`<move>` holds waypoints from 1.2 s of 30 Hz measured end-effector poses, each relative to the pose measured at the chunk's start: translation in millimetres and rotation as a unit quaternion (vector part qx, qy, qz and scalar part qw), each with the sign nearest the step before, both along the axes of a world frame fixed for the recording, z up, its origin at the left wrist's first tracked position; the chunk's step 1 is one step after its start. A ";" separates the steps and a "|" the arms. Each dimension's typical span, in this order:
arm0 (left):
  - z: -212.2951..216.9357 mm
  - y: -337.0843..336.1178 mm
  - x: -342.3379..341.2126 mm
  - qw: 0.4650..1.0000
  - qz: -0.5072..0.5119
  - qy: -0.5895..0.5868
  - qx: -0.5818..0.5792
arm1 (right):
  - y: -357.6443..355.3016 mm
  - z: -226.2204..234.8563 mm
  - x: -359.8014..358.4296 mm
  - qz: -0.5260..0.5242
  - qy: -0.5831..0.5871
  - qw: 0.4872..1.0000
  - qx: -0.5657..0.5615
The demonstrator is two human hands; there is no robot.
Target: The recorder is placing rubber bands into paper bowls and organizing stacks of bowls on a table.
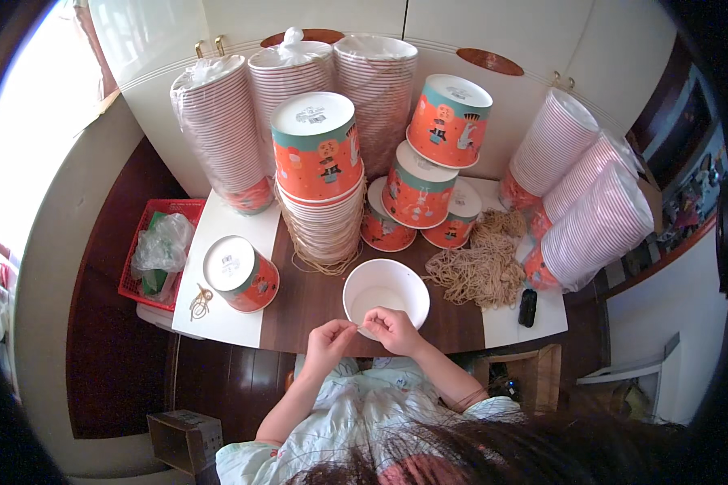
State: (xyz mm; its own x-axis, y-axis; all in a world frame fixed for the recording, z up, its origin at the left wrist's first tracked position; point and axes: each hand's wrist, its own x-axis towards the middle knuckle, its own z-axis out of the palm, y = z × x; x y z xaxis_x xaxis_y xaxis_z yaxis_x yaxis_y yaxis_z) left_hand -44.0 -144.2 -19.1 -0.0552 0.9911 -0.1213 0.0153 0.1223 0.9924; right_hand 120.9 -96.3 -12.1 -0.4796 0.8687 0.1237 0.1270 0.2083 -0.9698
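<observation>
A white paper bucket (408, 291) stands mouth up near the table's front edge. At its near rim my left hand (330, 343) and my right hand (392, 331) meet, both closed in a pinch. What lies between the fingertips is too small to make out. Behind the bucket rises a nested stack of upside-down orange and green paper buckets (319, 162), with beige cord hanging round its lower part. Right of the bucket lies a loose heap of beige cord (481, 271). An upside-down bucket (255, 283) sits to the left, beside a small coil of cord (201, 302).
Upside-down buckets form a pyramid (419, 190) at the back. Tall bagged bucket stacks (218, 121) line the back left; more bagged stacks (594, 226) lean at the right. A small black object (527, 308) lies by the right edge. A red basket (147, 218) holds plastic bags.
</observation>
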 end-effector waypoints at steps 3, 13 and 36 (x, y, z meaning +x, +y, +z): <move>2.3 -0.4 0.3 1.000 0.000 0.004 0.019 | -1.3 0.3 0.8 0.025 0.001 0.998 -0.059; 7.2 0.7 4.8 0.998 0.007 0.027 0.061 | -0.6 -0.9 -3.2 0.045 0.159 0.976 -0.143; 42.9 4.8 -6.2 0.921 0.036 0.294 0.252 | 10.4 40.6 -3.4 0.024 -0.106 0.982 0.152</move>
State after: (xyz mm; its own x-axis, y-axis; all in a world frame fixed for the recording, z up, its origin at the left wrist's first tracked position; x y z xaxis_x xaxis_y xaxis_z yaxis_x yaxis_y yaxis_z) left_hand -50.2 -139.4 23.8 -0.0326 0.9046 0.4250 0.5790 -0.3295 0.7458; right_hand 117.5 -85.9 28.5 -0.5618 0.7831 0.2668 0.3027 0.4947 -0.8146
